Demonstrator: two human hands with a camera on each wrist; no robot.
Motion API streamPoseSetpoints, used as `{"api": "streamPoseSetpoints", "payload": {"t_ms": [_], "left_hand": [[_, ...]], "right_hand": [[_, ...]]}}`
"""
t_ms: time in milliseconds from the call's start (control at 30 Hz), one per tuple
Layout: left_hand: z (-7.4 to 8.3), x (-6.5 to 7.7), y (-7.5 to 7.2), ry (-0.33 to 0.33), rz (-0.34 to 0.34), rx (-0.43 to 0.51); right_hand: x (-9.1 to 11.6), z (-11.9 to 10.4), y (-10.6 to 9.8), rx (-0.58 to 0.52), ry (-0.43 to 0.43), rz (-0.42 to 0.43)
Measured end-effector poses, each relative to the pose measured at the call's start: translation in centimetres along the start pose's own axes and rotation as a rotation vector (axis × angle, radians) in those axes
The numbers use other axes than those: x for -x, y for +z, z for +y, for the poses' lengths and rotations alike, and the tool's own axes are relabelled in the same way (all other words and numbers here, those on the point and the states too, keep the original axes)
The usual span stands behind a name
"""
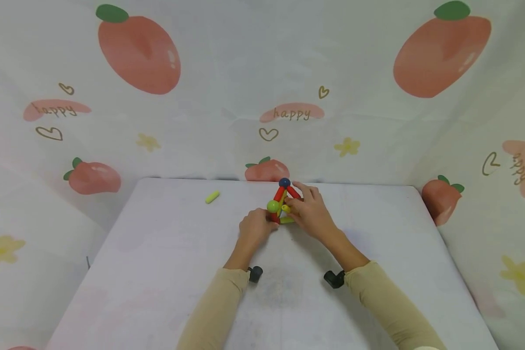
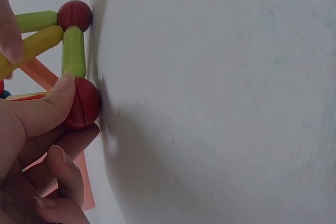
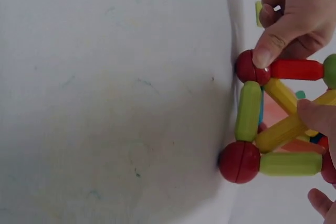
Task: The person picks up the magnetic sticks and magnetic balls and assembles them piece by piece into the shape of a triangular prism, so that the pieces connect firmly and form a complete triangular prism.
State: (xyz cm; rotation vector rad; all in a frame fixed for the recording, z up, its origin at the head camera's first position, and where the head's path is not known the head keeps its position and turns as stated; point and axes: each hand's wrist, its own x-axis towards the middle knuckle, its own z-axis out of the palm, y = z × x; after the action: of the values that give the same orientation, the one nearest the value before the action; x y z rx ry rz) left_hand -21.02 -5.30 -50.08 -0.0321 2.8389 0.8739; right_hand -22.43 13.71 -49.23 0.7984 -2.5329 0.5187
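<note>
A construction of balls and sticks stands at the table's far side, topped by a blue ball [image 1: 284,183], with a green ball [image 1: 273,206] lower on its left. My left hand [image 1: 255,226] pinches a red ball [image 2: 86,103] at a bottom corner between thumb and fingers. From that ball a lime stick [image 3: 249,111] runs to another red ball [image 3: 239,162]. My right hand [image 1: 312,211] holds a yellow stick [image 3: 283,132], whose lower end meets the lime stick near this second ball. A red stick [image 3: 297,70] links the pinched ball with the green one. Fingers hide some of the far parts.
A loose lime stick [image 1: 212,197] lies on the white table [image 1: 157,253], left of the construction. Behind the far edge hangs a white cloth [image 1: 227,87] printed with fruit. Dark wrist cameras [image 1: 334,279] sit under both forearms, close above the tabletop.
</note>
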Motion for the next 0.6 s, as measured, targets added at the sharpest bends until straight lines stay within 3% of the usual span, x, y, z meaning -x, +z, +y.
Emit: {"api": "streamPoseSetpoints", "payload": {"t_ms": [500, 600], "left_hand": [[0.68, 0.32, 0.16, -0.001, 0.038, -0.062], [0.79, 0.33, 0.28, -0.006, 0.037, -0.078]], "right_hand": [[0.02, -0.29, 0.78, 0.042, -0.022, 0.051], [0.37, -0.09, 0.42, -0.009, 0.008, 0.039]]}}
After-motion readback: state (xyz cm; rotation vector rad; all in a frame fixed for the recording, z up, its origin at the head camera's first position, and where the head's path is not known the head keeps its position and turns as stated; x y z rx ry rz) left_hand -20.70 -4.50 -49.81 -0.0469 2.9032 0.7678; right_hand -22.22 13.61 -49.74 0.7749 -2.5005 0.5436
